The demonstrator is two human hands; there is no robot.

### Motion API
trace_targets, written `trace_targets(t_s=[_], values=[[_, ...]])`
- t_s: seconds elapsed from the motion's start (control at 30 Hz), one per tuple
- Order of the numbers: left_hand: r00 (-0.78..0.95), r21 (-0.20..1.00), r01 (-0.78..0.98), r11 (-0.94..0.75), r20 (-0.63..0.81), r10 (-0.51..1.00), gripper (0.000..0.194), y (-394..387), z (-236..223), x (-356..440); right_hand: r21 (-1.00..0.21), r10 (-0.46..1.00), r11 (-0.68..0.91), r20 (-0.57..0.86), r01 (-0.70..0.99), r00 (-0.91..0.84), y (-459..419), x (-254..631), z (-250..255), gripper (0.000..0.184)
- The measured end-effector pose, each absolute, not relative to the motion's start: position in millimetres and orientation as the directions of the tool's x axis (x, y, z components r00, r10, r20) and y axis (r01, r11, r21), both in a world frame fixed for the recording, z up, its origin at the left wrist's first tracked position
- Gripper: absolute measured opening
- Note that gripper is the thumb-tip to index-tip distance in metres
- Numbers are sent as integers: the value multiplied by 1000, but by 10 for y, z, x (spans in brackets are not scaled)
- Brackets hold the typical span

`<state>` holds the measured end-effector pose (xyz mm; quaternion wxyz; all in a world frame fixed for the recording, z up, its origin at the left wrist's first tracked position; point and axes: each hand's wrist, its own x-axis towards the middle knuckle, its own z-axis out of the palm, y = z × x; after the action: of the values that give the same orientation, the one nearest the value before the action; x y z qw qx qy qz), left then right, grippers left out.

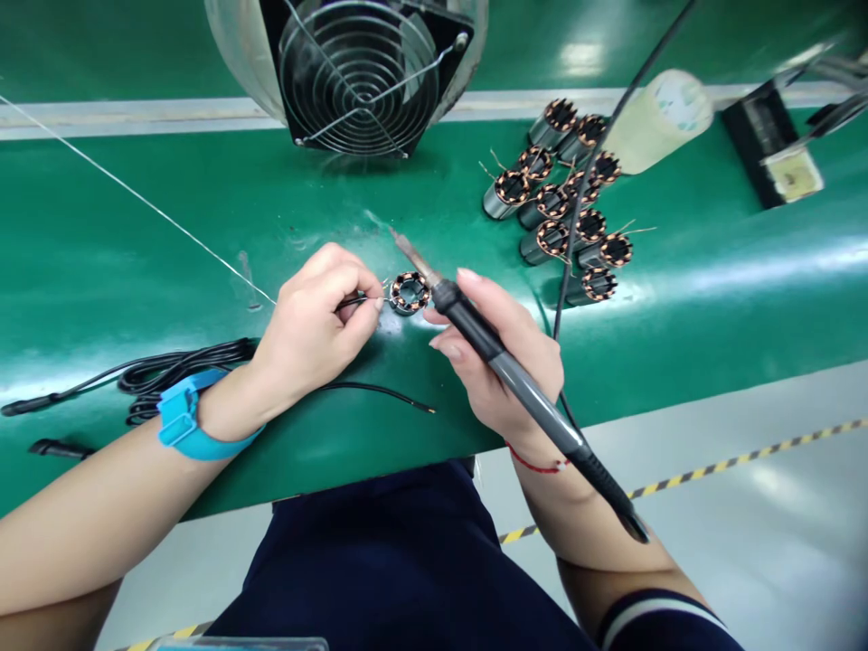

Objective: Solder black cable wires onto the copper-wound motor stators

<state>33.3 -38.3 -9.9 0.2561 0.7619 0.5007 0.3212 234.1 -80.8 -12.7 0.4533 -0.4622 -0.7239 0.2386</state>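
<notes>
left hand: clenched in a pinch on a thin silver solder wire, which runs in from the far left, its end reaching toward the ring.
right hand: grasping a black-and-grey soldering iron like a pen, its metal tip near the ring but apart from it.
ring: a small black ring wound with copper coils sits on the green worktop, just right of the left hand's fingertips, between both hands.
far right: a cluster of silver cylinders with copper-wound black ends lies tilted on the worktop, thin leads sticking out of several; whether any joints are finished is too small to tell.
rest: a caged black fan at the far edge, a translucent plastic bottle, a blue wrist strap on the left wrist, a coiled black cable at near left.
</notes>
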Motion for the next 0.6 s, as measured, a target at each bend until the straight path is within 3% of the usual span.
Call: trace_targets(t_s=[0.13,0.23,0.3,0.4,0.6], values=[[305,688,607,-398,260,916,10,-375,-102,332,-738,894,438,298,513,-333,-601,2350,129,29],[312,658,617,-431,298,902,10,-372,-110,334,-732,886,433,241,526,-395,-461,2313,145,35],[313,653,615,-442,312,897,10,-371,-119,334,-748,889,440,284,497,-358,-412,2257,48,45],[317,656,610,-445,312,896,11,-371,-133,332,-744,888,460,378,485,-261,-409,2163,-162,45],[322,659,600,-454,321,891,12,-371,-146,329,-741,895,445,363,503,-258,-460,2098,-362,47]])
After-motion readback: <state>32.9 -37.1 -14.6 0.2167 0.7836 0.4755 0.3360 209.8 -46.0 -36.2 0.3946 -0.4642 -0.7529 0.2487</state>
